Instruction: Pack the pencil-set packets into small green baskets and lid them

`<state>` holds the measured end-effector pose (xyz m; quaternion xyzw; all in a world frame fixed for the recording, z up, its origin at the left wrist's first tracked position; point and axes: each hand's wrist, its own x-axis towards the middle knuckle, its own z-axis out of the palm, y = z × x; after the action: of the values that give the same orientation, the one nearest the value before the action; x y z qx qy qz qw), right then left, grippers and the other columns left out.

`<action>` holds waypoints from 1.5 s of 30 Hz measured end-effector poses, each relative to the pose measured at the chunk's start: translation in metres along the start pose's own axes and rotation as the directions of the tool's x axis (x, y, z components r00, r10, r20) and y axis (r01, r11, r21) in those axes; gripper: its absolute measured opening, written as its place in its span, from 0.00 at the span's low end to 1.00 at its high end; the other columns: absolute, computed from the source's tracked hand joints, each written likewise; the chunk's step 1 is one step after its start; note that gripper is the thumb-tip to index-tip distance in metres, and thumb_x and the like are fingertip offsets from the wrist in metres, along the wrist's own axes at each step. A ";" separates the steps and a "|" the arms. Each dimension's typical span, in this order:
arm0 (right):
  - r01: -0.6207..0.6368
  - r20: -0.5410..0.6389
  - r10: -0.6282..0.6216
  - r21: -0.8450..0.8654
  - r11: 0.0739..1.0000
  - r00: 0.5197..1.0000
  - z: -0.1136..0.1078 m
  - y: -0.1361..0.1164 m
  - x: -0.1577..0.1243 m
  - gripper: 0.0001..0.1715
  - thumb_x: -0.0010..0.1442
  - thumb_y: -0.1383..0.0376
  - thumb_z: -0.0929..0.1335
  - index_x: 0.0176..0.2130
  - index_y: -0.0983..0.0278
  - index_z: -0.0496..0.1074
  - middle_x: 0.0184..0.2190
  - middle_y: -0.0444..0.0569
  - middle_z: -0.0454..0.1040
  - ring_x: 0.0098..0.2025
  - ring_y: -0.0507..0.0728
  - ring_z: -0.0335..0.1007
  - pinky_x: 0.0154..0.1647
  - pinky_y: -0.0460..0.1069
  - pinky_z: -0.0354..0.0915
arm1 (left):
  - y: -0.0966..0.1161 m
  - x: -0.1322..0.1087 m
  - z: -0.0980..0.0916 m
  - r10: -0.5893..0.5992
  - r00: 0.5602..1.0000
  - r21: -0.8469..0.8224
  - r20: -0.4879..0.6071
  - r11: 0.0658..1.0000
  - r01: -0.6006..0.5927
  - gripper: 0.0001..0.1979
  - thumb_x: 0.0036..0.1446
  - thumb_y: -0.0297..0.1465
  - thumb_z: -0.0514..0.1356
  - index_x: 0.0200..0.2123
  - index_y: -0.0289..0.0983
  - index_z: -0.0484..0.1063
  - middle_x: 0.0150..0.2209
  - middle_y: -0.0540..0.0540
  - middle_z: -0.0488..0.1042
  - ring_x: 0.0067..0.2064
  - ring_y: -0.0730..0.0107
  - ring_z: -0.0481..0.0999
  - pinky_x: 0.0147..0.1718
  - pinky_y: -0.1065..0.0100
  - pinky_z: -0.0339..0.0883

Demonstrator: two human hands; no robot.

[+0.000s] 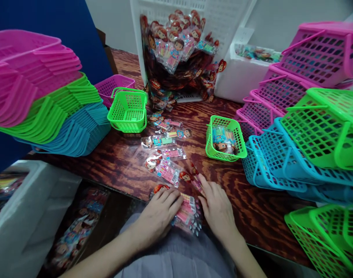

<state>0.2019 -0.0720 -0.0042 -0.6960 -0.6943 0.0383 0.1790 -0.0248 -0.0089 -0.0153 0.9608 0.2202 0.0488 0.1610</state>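
Note:
My left hand (161,210) is closed over a bundle of clear plastic packets (189,206) at the table's front edge, above my lap. They show pink and yellow contents, and a red-haired cartoon head sticks out beside my knuckles. My right hand (218,206) pinches a slim packet (196,183) between thumb and fingers, just right of the bundle. Ahead of both hands, loose packets (167,170) with cartoon heads lie in a line up the table. Packets also lie inside a small green basket (226,155) beyond my right hand.
Nested pink, green and blue baskets (74,96) rise at the left, beside a bare green basket (128,127). Filled baskets (292,104) are stacked at the right. A tipped white crate (137,42) spills packets at the back. White foam boxes stand at the left (40,208) and back right (237,83).

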 end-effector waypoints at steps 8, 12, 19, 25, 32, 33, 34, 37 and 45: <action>-0.157 -0.003 0.161 0.197 0.968 0.987 0.004 0.000 -0.012 0.37 0.68 0.65 0.62 0.71 0.58 0.45 0.47 0.53 0.74 0.49 0.63 0.72 0.49 0.59 0.71 | 0.000 -0.002 0.000 -0.012 1.000 0.000 0.011 1.000 0.012 0.32 0.56 0.27 0.57 0.65 0.34 0.56 0.65 0.34 0.60 0.65 0.48 0.58 0.64 0.49 0.50; -0.182 0.014 0.183 0.211 0.960 0.983 0.009 0.002 -0.014 0.34 0.68 0.65 0.61 0.69 0.60 0.52 0.51 0.56 0.74 0.52 0.64 0.71 0.52 0.61 0.69 | -0.001 -0.002 0.002 -0.006 1.000 -0.003 0.018 1.000 0.006 0.34 0.55 0.25 0.57 0.65 0.34 0.55 0.66 0.34 0.59 0.66 0.48 0.57 0.64 0.48 0.49; -0.375 0.062 0.425 0.598 0.709 0.903 0.009 0.010 -0.007 0.21 0.62 0.60 0.67 0.53 0.61 0.72 0.52 0.55 0.77 0.53 0.65 0.73 0.57 0.61 0.67 | 0.000 -0.001 0.001 -0.015 0.999 -0.005 0.036 1.000 0.015 0.33 0.56 0.26 0.57 0.65 0.33 0.55 0.65 0.34 0.60 0.65 0.48 0.59 0.64 0.48 0.50; -0.378 0.458 0.453 0.889 -0.259 0.765 -0.001 0.029 -0.004 0.22 0.55 0.55 0.74 0.48 0.58 0.74 0.45 0.50 0.79 0.36 0.56 0.75 0.37 0.53 0.72 | -0.001 -0.003 0.003 -0.020 1.000 0.004 0.023 1.000 0.020 0.35 0.55 0.25 0.57 0.66 0.34 0.54 0.65 0.34 0.60 0.66 0.47 0.57 0.64 0.46 0.51; -0.351 0.446 0.360 0.887 -0.301 0.819 0.010 0.028 -0.006 0.14 0.62 0.54 0.66 0.42 0.57 0.76 0.40 0.51 0.77 0.33 0.55 0.69 0.28 0.50 0.66 | -0.002 -0.002 0.007 -0.025 0.999 0.010 0.023 1.000 0.024 0.36 0.53 0.23 0.57 0.66 0.34 0.55 0.65 0.34 0.60 0.66 0.46 0.58 0.63 0.47 0.52; -0.351 0.453 0.357 0.881 -0.316 0.817 0.011 0.027 -0.005 0.13 0.61 0.54 0.67 0.41 0.57 0.76 0.40 0.51 0.77 0.33 0.55 0.68 0.28 0.50 0.66 | -0.002 -0.002 0.007 -0.023 1.000 0.009 0.021 1.000 0.023 0.36 0.54 0.23 0.57 0.66 0.34 0.55 0.66 0.34 0.60 0.66 0.47 0.58 0.64 0.47 0.52; -0.351 0.464 0.357 0.874 -0.338 0.811 0.012 0.026 -0.003 0.13 0.60 0.54 0.68 0.40 0.57 0.76 0.39 0.50 0.77 0.32 0.55 0.68 0.28 0.50 0.65 | -0.002 -0.003 0.008 -0.022 1.000 0.009 0.017 1.000 0.022 0.36 0.54 0.23 0.57 0.66 0.34 0.55 0.66 0.34 0.60 0.66 0.47 0.58 0.64 0.47 0.52; -0.367 0.478 0.378 0.869 -0.331 0.793 0.009 0.023 0.005 0.15 0.57 0.54 0.71 0.42 0.57 0.74 0.39 0.48 0.78 0.32 0.55 0.71 0.31 0.51 0.68 | -0.002 -0.003 0.010 -0.013 1.000 0.006 -0.009 1.000 0.013 0.35 0.55 0.23 0.56 0.67 0.34 0.54 0.66 0.34 0.60 0.67 0.48 0.58 0.64 0.47 0.52; -0.105 0.095 0.064 0.527 0.843 0.993 0.000 -0.010 0.023 0.13 0.69 0.63 0.62 0.48 0.59 0.73 0.45 0.51 0.78 0.47 0.60 0.73 0.50 0.55 0.67 | 0.001 -0.006 0.005 0.017 0.996 0.002 -0.089 1.000 -0.017 0.26 0.60 0.24 0.53 0.62 0.32 0.62 0.63 0.36 0.66 0.65 0.54 0.62 0.64 0.52 0.55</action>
<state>0.1936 -0.0496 0.0036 -0.6475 -0.6312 0.2624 0.3369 -0.0286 -0.0136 -0.0193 0.9597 0.2188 0.0927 0.1499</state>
